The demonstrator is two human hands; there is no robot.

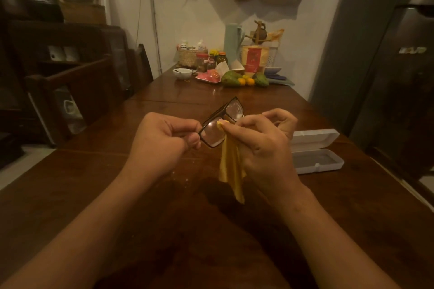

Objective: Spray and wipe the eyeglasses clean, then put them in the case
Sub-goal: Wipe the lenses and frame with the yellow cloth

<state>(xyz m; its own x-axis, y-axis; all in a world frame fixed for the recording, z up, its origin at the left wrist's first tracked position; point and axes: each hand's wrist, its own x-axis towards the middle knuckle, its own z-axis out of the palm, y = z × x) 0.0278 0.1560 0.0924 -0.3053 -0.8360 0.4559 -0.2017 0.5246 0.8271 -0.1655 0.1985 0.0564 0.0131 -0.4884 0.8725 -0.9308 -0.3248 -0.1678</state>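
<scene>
I hold black-framed eyeglasses point(231, 110) above the wooden table point(117, 183), tilted with one lens up and away. My left hand point(162, 141) pinches the frame at its near lens corner. My right hand point(263, 145) pinches a yellow cloth point(231, 171) against the near lens, and the rest of the cloth hangs down below the hand. A white glasses case point(317, 150) lies open on the table to the right of my right hand, with nothing inside. No spray bottle is in view.
At the table's far end stand a woven basket point(190, 56), jars, a white bowl point(182, 73), a pink dish, green and orange fruit point(244, 80) and a pale jug point(232, 42). Dark wooden chairs point(77, 91) line the left side. A dark fridge point(399, 77) stands at right.
</scene>
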